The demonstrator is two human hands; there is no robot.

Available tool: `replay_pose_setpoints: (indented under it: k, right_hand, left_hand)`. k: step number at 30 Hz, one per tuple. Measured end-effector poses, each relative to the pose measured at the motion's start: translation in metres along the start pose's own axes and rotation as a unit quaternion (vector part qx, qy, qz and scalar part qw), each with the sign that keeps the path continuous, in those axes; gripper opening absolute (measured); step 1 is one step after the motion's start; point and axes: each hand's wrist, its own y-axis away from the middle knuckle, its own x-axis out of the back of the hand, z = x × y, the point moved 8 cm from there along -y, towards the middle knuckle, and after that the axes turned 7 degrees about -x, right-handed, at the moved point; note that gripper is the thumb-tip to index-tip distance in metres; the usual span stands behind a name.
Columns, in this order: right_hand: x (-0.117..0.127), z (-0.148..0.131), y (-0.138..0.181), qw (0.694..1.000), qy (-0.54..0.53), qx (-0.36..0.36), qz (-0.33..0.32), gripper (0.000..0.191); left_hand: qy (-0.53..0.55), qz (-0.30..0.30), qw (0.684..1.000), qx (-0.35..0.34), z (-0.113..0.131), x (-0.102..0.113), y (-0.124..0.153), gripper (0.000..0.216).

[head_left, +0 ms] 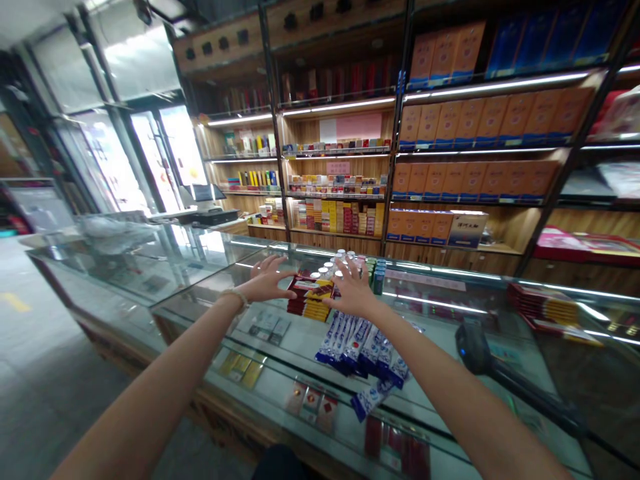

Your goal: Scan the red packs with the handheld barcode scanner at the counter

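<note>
Both my arms stretch out over a glass counter point(300, 347). My left hand point(267, 281) has its fingers spread and touches the left end of a stack of red and yellow packs point(310, 299). My right hand point(353, 290) lies with fingers apart at the stack's right side, partly over it. Behind the hands stand several small white-capped bottles point(340, 260). A loose pile of blue and white sachets point(363, 353) lies on the glass just below my right wrist. Neither hand grips anything that I can see.
A black handheld scanner point(475, 347) rests on the counter at the right, with another stack of red packs point(545, 307) beyond it. Green boxes point(376, 273) stand behind the bottles. Wall shelves point(450, 153) of cartons fill the back. A till point(210, 213) stands far left.
</note>
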Motion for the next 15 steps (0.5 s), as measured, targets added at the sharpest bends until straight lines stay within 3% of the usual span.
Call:
replay_pose_setpoints:
  k: [15]
  right_hand:
    - [-0.017, 0.000, 0.004, 1.000, 0.007, 0.015, -0.009, 0.071]
  left_hand:
    - [-0.007, -0.096, 0.995, 0.008, 0.005, -0.020, 0.005, 0.074]
